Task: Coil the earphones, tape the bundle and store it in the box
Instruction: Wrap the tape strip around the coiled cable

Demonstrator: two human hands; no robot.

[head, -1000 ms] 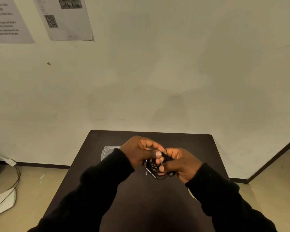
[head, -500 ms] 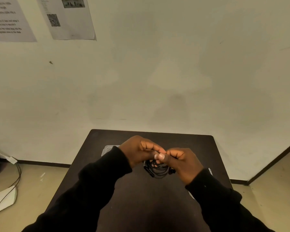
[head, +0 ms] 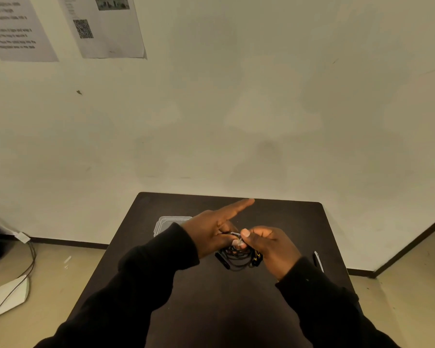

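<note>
Far to my left on the floor I see a white flat object (head: 9,296) with a dark cable (head: 30,262) trailing beside it. On the wall above hang two printed sheets (head: 106,26), one carrying a QR code. On the dark desk (head: 211,310) the clear plastic box (head: 172,222) sits toward the back left corner, partly hidden behind my left wrist. My left hand (head: 211,232) hovers over the middle of the desk with its index finger stretched out straight toward the wall, while its other fingers (head: 226,228) curl in around the black earphones (head: 236,258). The earphones hang as a loose coil between both hands, just above the desk surface, with a straight plug end sticking out at the lower left of the bundle. My right hand (head: 269,247) pinches the top of the coil between thumb and forefinger, right against the left hand's fingertips; a small pale strip shows there, though I cannot tell what it is. Near the right desk edge lies a slim dark tool with a silvery edge (head: 318,261).
</note>
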